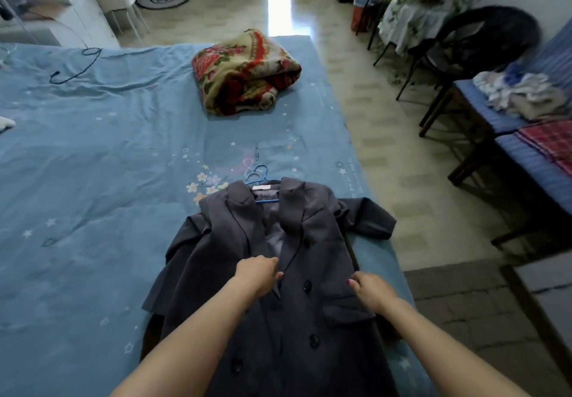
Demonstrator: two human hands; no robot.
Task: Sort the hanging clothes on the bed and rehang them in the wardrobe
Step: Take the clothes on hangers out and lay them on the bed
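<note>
A dark grey double-breasted coat [312,313] lies face up on a blue hanger [261,176] near the right edge of the blue bed [93,180]. My left hand [257,274] grips the coat's front edge just below the lapel, fingers curled. My right hand [370,289] rests with curled fingers on the coat's right side, above the pocket flap; whether it pinches the cloth I cannot tell. A bare dark hanger [77,65] lies at the bed's far left.
A folded floral blanket [244,71] sits at the far end of the bed. To the right, across a tiled floor, stand a black chair [483,40] and a blue striped bench [532,155] with a pile of clothes [523,93].
</note>
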